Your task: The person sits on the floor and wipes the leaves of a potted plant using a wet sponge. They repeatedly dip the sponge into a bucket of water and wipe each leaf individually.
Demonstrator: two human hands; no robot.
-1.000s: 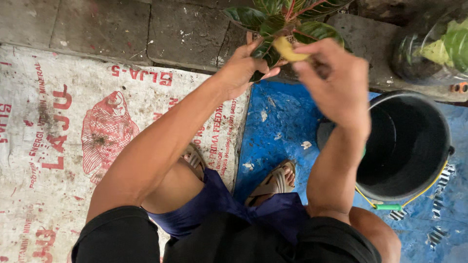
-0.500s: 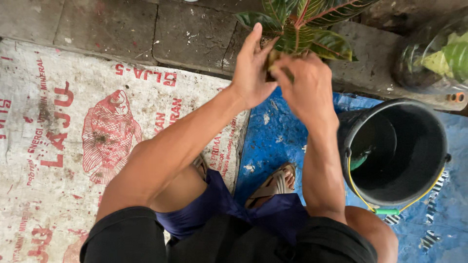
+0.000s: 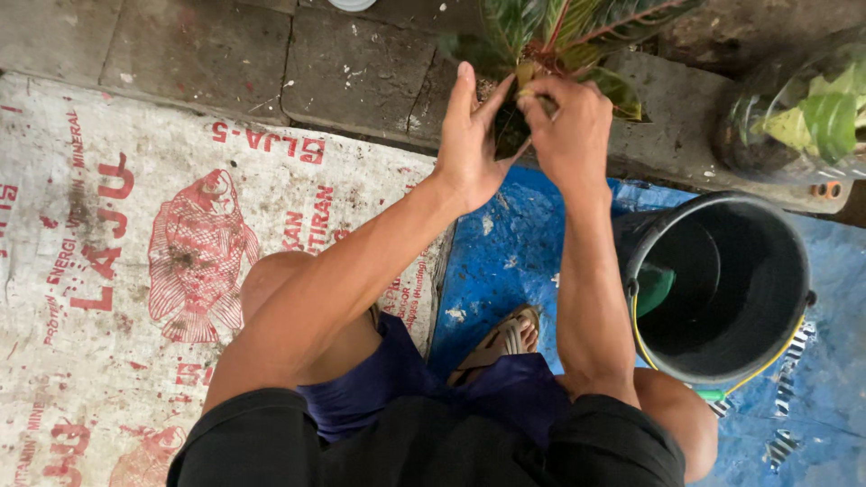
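Note:
A potted plant (image 3: 577, 32) with red-veined green and yellow leaves stands on the paved ledge ahead of me. My left hand (image 3: 469, 144) rests against the plant's left side, fingers stretched up and apart. My right hand (image 3: 568, 126) is closed around the base of the stems, pinching a yellowish leaf stalk (image 3: 525, 79). The pot itself is hidden behind both hands. I am crouched, with my knees and one sandalled foot (image 3: 501, 343) below.
A black bucket (image 3: 722, 289) with a yellow handle stands to the right on a blue tarp (image 3: 505, 261). A white printed sack (image 3: 135, 261) lies on the left. Another plant in a clear bag (image 3: 803, 122) sits at the far right on the stone paving (image 3: 225, 45).
Both hands have moved up and closer into the plant's base. The yellow leaf held up a second ago is now down among the stems, gripped by my right hand.

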